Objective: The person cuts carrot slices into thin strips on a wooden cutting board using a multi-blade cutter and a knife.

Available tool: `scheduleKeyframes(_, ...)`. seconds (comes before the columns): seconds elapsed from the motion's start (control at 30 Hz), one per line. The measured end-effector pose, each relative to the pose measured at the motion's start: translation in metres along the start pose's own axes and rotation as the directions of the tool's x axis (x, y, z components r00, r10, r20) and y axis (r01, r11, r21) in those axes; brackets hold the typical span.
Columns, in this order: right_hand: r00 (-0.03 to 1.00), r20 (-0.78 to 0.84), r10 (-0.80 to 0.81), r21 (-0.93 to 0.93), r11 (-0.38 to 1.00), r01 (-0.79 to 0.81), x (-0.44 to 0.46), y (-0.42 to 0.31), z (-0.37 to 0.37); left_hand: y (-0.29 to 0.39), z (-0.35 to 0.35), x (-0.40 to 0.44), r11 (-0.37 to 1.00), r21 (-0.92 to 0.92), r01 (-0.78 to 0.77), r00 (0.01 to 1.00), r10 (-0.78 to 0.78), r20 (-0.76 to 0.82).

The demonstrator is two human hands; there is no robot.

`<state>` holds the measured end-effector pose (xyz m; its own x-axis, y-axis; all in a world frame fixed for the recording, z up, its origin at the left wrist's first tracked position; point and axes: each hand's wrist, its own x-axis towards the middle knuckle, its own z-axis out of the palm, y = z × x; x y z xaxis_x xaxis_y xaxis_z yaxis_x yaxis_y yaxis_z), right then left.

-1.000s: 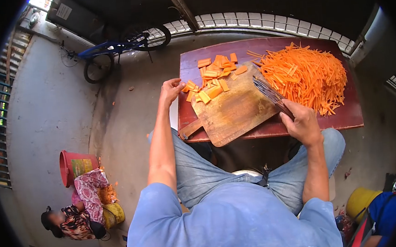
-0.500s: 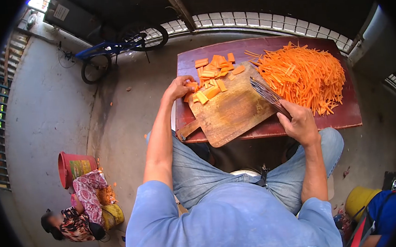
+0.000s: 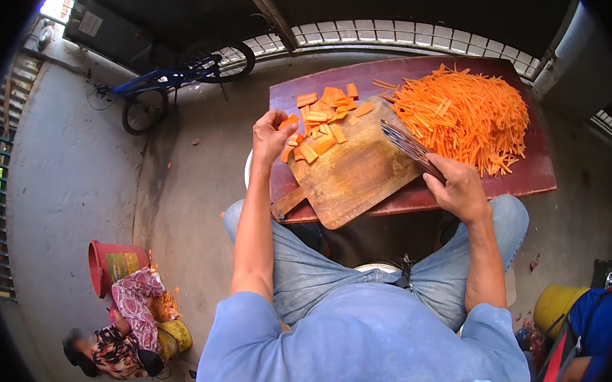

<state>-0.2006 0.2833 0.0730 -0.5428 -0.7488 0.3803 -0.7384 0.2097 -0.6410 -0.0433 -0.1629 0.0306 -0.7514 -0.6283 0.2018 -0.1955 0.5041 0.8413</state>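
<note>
My left hand (image 3: 269,135) is closed in a pinch on an orange carrot slice (image 3: 289,121), raised at the left edge of the table. Beside it, flat carrot pieces (image 3: 321,110) lie in a loose heap on the table and on the upper left part of a wooden cutting board (image 3: 361,173). The board sits aslant, its handle toward the front left. In my right hand (image 3: 458,189) is a multi-blade knife (image 3: 405,143) with several thin dark blades, pointing up and left over the board's right side. A large mound of carrot strips (image 3: 464,119) lies to its right.
A dark red table (image 3: 536,183) stands in front of my knees. A blue bicycle (image 3: 163,80) leans back left. On the floor at left, a person (image 3: 122,346) sits near a red bucket (image 3: 116,264) and a yellow bucket (image 3: 176,336). Another yellow bucket (image 3: 555,308) is at lower right.
My left hand has lifted a carrot slice from the heap, moving slightly up and left. The right hand and the knife keep nearly the same place over the board.
</note>
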Motion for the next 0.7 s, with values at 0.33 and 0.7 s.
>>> scheduleKeyframes(0.33,0.998,0.058,-0.021,-0.022,1.0,0.022,0.0,-0.005,0.007,0.086,0.124,-0.114,0.779,0.434,-0.452,0.891,0.377,0.253)
scheduleKeyframes(0.7,0.993,0.119,0.014,-0.053,0.999,-0.008,-0.001,-0.007,0.006,0.081,0.083,-0.111,0.972,0.139,-0.19,0.927,0.13,0.353)
